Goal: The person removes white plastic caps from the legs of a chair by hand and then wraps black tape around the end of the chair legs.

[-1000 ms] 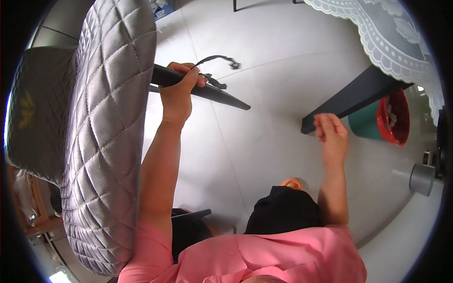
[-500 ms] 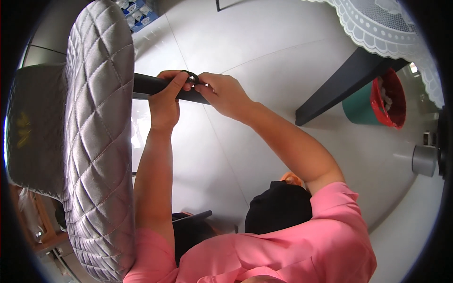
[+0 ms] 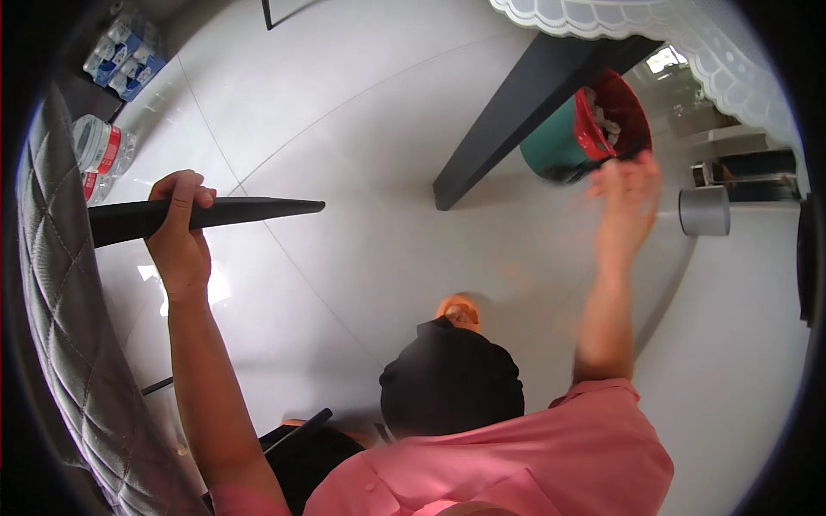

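My left hand (image 3: 181,224) is closed round a black tapered chair leg (image 3: 258,209), which points to the right with its narrow end free. The leg runs toward a grey quilted chair (image 3: 64,284) at the left edge. Far off to the right, my right hand (image 3: 624,189) reaches to the near rim of a green trash bin (image 3: 548,142) with a red liner (image 3: 632,112). Motion smears its fingers, so I cannot make out whether they hold anything. A dark blurred patch shows low on the bin beside the hand. Crumpled pale waste lies inside the liner.
A dark table leg (image 3: 508,120) slants down beside the bin, under a white lace tablecloth (image 3: 568,19). Packs of bottles (image 3: 127,56) and a large clear bottle (image 3: 103,146) stand at the upper left. A grey cylinder (image 3: 704,211) is at the right.
My right hand has left the small black loop at the chair leg and swung right to the bin. My left hand still grips the leg. The view has shifted right; the loop no longer shows there.
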`<state>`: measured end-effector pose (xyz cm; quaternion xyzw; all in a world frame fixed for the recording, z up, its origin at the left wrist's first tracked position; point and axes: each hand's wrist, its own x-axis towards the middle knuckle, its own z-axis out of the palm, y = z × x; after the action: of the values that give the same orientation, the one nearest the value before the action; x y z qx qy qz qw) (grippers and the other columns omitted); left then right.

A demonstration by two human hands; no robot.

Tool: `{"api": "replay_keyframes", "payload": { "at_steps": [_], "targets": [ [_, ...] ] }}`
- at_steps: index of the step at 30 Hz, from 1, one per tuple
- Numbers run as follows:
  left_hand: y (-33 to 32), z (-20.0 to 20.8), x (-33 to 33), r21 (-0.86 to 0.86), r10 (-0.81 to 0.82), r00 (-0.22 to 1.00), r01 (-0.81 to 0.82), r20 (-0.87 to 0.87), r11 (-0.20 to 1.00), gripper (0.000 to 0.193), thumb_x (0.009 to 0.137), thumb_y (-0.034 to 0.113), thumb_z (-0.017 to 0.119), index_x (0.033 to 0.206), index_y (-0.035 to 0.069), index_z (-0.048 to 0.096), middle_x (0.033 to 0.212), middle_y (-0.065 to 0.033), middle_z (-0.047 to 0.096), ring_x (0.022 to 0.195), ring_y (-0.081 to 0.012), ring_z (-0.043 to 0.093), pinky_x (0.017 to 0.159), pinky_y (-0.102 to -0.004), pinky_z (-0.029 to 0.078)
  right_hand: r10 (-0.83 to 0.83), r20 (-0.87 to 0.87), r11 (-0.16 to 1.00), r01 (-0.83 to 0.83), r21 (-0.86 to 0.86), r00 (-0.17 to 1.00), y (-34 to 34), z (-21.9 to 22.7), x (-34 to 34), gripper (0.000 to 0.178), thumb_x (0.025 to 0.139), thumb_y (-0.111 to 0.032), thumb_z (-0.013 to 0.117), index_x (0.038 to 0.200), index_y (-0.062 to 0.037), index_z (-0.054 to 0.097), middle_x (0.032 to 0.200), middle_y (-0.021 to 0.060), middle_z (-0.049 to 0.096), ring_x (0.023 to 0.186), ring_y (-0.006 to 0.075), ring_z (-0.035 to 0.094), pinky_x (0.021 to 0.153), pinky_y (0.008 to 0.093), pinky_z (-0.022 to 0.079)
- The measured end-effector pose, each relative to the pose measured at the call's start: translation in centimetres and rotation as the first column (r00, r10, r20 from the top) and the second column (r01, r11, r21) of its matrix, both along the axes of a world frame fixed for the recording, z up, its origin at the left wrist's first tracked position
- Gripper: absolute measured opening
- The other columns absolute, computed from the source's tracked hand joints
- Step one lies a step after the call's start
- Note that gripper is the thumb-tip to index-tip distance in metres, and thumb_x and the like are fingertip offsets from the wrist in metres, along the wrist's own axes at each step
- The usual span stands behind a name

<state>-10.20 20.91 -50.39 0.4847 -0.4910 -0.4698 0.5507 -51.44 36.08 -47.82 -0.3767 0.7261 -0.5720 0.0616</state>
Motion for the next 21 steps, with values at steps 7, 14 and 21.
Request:
{"api": "replay_keyframes", "payload": {
  "at_steps": [7,14,21],
  "targets": [
    [-0.3,-0.3,-0.8,0.014,-0.029,1.0,0.028,0.005,0.999,0.013,0.089,0.015,0.063,0.095,0.003,0.06,0.074,-0.0036,0.058,0.071,-0.0123,0.056,0.085,-0.0325,0.048,-0.101,-0.004,0.988,0.1,-0.119,0.995,-2.5,-2.3,-23.0,0.029,0.084,-0.011,0.061,0.109,0.0038,0.054,0.102,0.013,0.065,0.086,0.0192,0.066,0.079,0.0283,0.049],
    [-0.1,-0.4,-0.5,0.009,-0.03,0.999,0.03,-0.041,0.999,0.013,0.089,0.012,0.061,0.097,0.002,0.06,0.077,-0.0041,0.059,0.072,-0.0114,0.057,0.086,-0.0332,0.049,-0.035,-0.455,0.762,0.319,0.564,0.89,-4.3,-6.5,-25.3,0.042,0.076,-0.023,0.068,0.112,-0.0036,0.062,0.105,0.014,0.066,0.099,0.0262,0.063,0.084,0.0366,0.047],
    [-0.6,-0.9,0.1,0.013,-0.065,0.99,0.067,-0.129,0.998,0.013,0.087,0.009,0.063,0.097,0.002,0.06,0.081,-0.007,0.062,0.075,-0.0129,0.059,0.083,-0.0316,0.051,0.14,-0.496,0.81,0.189,0.555,0.857,-3.5,-8.0,-33.1,0.032,0.083,-0.025,0.058,0.111,-0.0119,0.066,0.103,0.0129,0.068,0.1,0.026,0.062,0.086,0.0341,0.046]
  ]
}}
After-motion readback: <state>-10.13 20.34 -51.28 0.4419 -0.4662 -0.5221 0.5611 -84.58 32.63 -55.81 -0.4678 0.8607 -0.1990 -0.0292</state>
